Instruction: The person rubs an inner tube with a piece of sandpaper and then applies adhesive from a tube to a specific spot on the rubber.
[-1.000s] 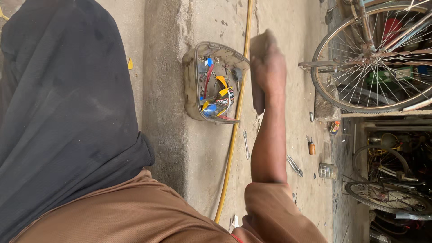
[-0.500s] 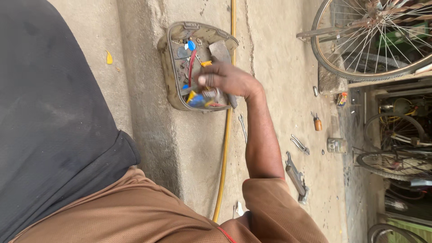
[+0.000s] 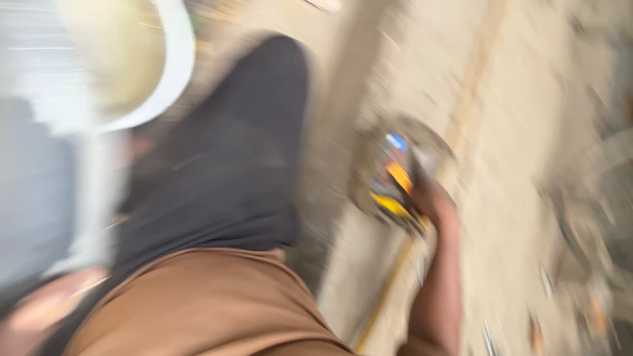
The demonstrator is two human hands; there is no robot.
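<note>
Heavy blur: our right hand (image 3: 432,201) touches the open wiring box (image 3: 395,175), which lies up-left of it; finger state unreadable.

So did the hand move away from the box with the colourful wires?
No. The right hand is at the box of coloured wires, as half a second ago. The blurry picture shifted because the camera swung.

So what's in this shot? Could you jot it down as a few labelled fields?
Picture: heavily motion-blurred
Right hand: at the tray of small coloured parts; grip unclear
Left hand: not in view
Tray: on the concrete ground, holding blue, orange and yellow bits
Beside it: yellow hose running along the ground
Foreground: brown sleeve, dark cloth
</note>
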